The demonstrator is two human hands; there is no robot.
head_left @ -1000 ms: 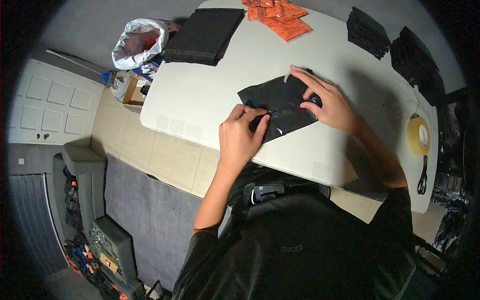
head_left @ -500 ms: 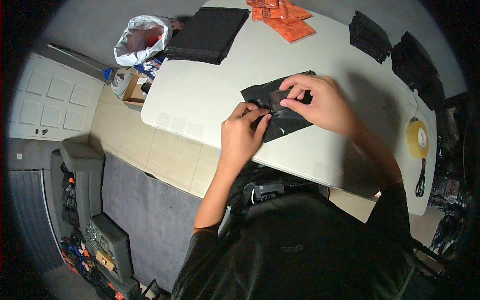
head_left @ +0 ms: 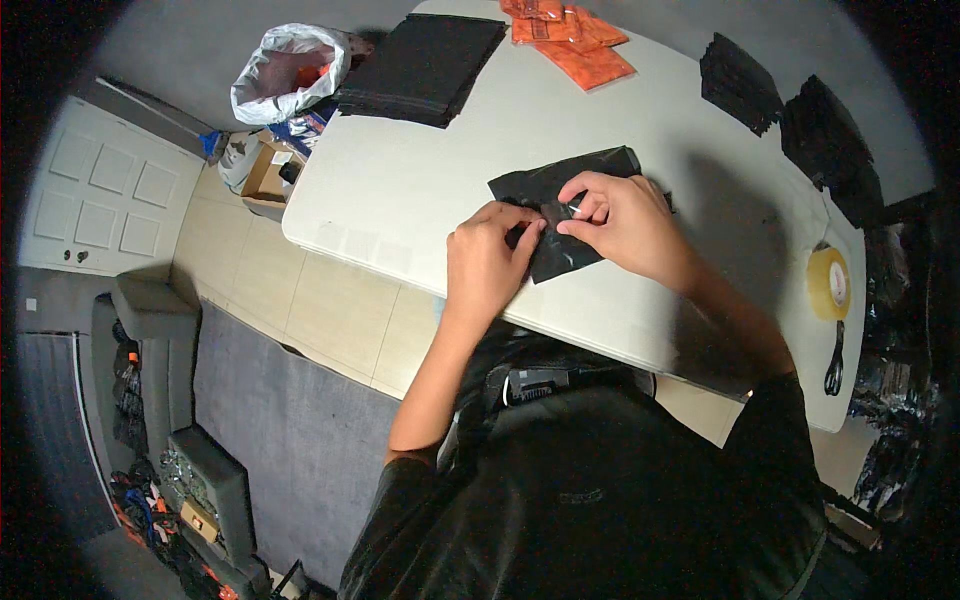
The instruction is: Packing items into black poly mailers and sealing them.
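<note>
A flat, glossy black plastic bag (head_left: pixel 565 258) lies near the table's front edge, under both my hands. My left hand (head_left: pixel 488 255) pinches it near its middle, thumb against forefinger. My right hand (head_left: pixel 625 220) hovers over the bag's right part with the fingers curled in. A small whitish glint shows between its thumb and forefinger, too small to name. The far edge of the bag runs from the left corner up to the right, behind my right hand, which hides part of it.
On the white table (head_left: pixel 400 190) are a black stack (head_left: pixel 425 65) of flat pieces, orange packets (head_left: pixel 585 62), two more black stacks (head_left: pixel 740 82) (head_left: pixel 825 130) and a yellow tape roll (head_left: pixel 828 283) above a black cord (head_left: pixel 834 368). A silver-lined bag (head_left: pixel 290 75) stands beyond the left edge.
My right hand has come slightly left and down, closer to my left hand, and its fingertips have drawn together. The whitish glint now shows there. My left hand keeps its pinch.
</note>
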